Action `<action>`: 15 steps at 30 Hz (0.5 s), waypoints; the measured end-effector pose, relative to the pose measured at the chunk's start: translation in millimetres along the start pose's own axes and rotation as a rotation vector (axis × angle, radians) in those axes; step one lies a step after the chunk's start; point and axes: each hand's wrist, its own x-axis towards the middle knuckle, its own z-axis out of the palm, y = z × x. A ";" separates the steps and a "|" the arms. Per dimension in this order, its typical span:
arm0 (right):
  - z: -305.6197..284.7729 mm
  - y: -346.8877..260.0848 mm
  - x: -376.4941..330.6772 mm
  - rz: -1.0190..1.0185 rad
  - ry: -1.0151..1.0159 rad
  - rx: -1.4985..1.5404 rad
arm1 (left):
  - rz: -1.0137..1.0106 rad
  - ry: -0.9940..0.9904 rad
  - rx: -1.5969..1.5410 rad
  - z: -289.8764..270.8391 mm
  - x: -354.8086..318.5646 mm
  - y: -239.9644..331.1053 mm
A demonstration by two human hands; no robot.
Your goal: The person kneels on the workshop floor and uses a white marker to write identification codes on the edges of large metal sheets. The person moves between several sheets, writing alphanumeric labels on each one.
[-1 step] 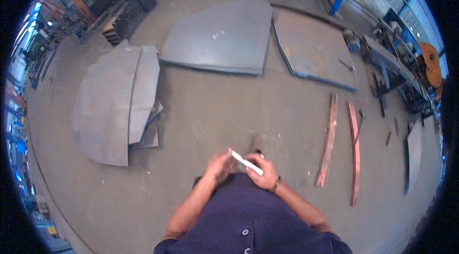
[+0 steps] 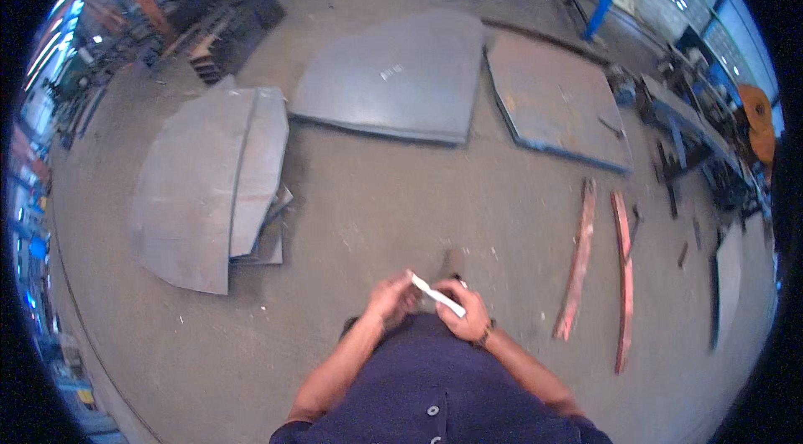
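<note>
A slim white stick-shaped object [image 2: 438,293] lies slantwise between my hands, close in front of my dark shirt; its exact kind is too small to tell. The fingers of my left hand [image 2: 391,298] pinch its upper left end. My right hand [image 2: 466,312] is closed round its lower right part, with a dark band on the wrist. The white object narrows a little near its middle. Just beyond my hands, part of a shoe [image 2: 453,262] shows on the floor.
Large grey metal plates lie ahead: a left stack [image 2: 186,185], a middle plate [image 2: 393,76] and a right plate [image 2: 552,97] bearing a hammer-like tool [image 2: 613,128]. Two reddish bars [image 2: 577,264] lie at right. Blue stands [image 2: 598,5] rise at the back; a cluttered bench [image 2: 694,122] stands far right.
The view has tilted slightly, so the plates and bars sit a little lower in the picture. Both hands keep their hold on the white object.
</note>
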 end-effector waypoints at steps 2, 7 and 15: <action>0.4 8.5 -4.1 -0.018 0.037 0.004 | 0.019 -0.060 -0.091 8.2 -3.3 -0.8; -7.4 1.8 3.3 -0.082 0.046 -0.025 | 0.042 -0.202 -0.208 16.9 -0.1 8.5; -8.2 3.2 7.9 -0.047 -0.064 -0.123 | 0.047 -0.150 -0.266 14.6 -2.4 2.8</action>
